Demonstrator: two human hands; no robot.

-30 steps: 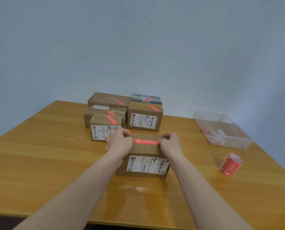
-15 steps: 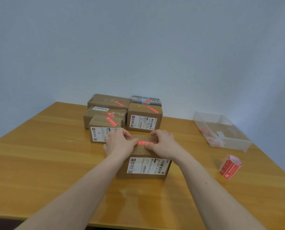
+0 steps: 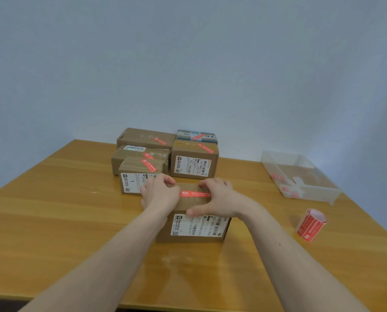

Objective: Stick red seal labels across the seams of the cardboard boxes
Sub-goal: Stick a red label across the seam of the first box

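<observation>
Nearest cardboard box (image 3: 194, 228) sits on the counter (image 3: 52, 221) just in front of the person, shipping label facing the camera. Red seal label (image 3: 195, 194) lies flat on its top, long axis running left–right, visible between the two hands

Left hand (image 3: 160, 194) rests on the box's left top edge, fingers curled over the far side, covering or touching the label's left end – cannot tell which. Left grip looks wrapped on the box rather than on the label

Right hand (image 3: 219, 200) lies over the label's right end, fingers bent over the far edge, thumb stretched flat along the front top edge; grip holds the box

Key relation: label spans hand to hand, so each hand is equally near its own end; the middle stretch is bare. Judgement: label placed, pressing-down step under way; smoothing would run along that left–right axis

Five other boxes behind already carry red labels. Label roll (image 3: 311, 225) stands well apart on the right, nearer the right hand; clear plastic bin (image 3: 332, 192) beyond it
</observation>
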